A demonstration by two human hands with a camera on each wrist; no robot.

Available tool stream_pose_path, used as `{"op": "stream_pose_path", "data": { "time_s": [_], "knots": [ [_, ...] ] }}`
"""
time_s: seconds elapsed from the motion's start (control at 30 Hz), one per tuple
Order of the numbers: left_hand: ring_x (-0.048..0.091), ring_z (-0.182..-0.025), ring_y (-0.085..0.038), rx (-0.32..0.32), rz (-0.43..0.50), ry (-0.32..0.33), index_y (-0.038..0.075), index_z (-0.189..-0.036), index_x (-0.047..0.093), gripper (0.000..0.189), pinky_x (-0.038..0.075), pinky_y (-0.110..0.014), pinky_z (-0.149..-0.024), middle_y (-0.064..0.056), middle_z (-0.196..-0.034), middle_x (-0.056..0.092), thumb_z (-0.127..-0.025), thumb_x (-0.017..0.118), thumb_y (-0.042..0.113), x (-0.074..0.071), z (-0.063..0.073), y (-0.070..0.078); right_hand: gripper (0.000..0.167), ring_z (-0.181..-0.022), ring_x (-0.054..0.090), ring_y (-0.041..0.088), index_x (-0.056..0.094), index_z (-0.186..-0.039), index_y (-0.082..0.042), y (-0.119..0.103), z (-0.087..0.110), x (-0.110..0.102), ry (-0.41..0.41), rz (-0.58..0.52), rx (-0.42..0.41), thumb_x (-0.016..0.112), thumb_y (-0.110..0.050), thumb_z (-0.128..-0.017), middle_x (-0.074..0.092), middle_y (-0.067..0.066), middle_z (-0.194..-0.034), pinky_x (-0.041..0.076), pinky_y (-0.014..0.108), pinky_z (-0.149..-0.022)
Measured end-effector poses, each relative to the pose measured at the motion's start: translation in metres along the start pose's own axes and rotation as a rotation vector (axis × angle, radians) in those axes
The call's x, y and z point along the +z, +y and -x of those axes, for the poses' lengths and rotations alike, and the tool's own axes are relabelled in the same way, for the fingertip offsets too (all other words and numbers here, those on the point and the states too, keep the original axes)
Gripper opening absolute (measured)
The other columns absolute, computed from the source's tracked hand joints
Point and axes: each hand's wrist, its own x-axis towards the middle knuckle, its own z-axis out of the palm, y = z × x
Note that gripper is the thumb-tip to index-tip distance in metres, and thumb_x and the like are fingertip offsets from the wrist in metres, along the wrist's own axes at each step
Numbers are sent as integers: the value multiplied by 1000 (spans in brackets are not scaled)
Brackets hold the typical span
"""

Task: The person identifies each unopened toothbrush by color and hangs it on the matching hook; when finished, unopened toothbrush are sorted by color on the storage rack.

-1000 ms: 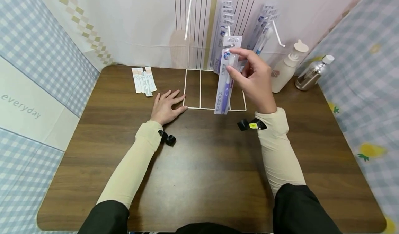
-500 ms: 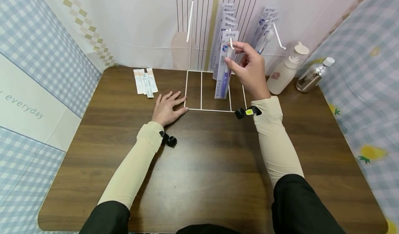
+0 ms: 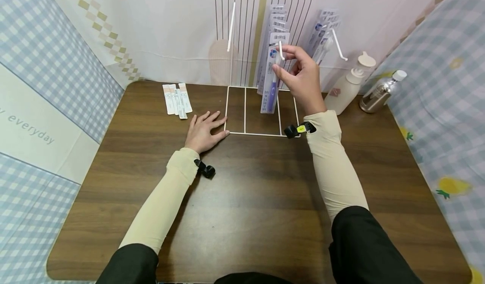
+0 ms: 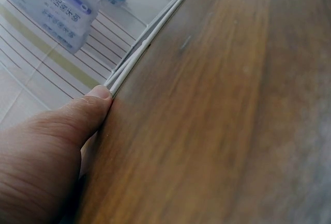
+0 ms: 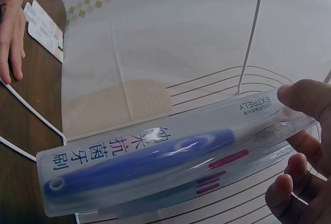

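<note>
My right hand pinches a packaged toothbrush by its upper part, thumb in front. The clear pack holds a purple-handled brush, and its top hangs on the middle hook of a white wire rack. Several like packs hang behind it on the same hook. With fingers spread, my left hand lies flat on the table at the rack's left front corner. In the left wrist view, the thumb touches the rack's base wire.
More toothbrush packs hang on the right hook; the left hook is bare. A pump bottle and a silver bottle stand right of the rack. Paper strips lie at the back left of the table.
My right hand has moved away from me with the toothbrush pack, sliding it back along the middle hook, whose tip now shows in front. My left hand has stayed put.
</note>
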Motion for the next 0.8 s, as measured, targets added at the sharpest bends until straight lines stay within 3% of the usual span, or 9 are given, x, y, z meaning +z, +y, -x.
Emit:
{"op": "stream_pose_path", "data": {
  "time_s": [0.33,0.57,0.8],
  "knots": [
    [24,-159,-29,18,-1,-1,33,-157,54,62,-1,-56,-128,3,-169,38,-101,63,59,2,-4,1,40,-63,44,10,73,-130,-6,-2,4,-6,-18,-6,0,84,-8,-91,65,-1,-111,37,25,-57],
    [24,-159,-29,30,9,0,32,-157,54,62,0,-57,-128,3,-169,38,-102,63,58,4,-5,0,38,-70,49,8,72,-127,1,-18,24,-15,30,10,-42,79,-1,-90,57,-8,-103,41,23,-62],
    [25,-159,-33,23,15,-19,26,-159,52,64,1,-61,-128,-3,-169,38,-102,64,54,-6,1,-4,30,-76,56,17,74,-128,-7,-1,67,-31,-115,199,-111,75,-10,-98,66,9,-113,47,27,-71]
  ]
}}
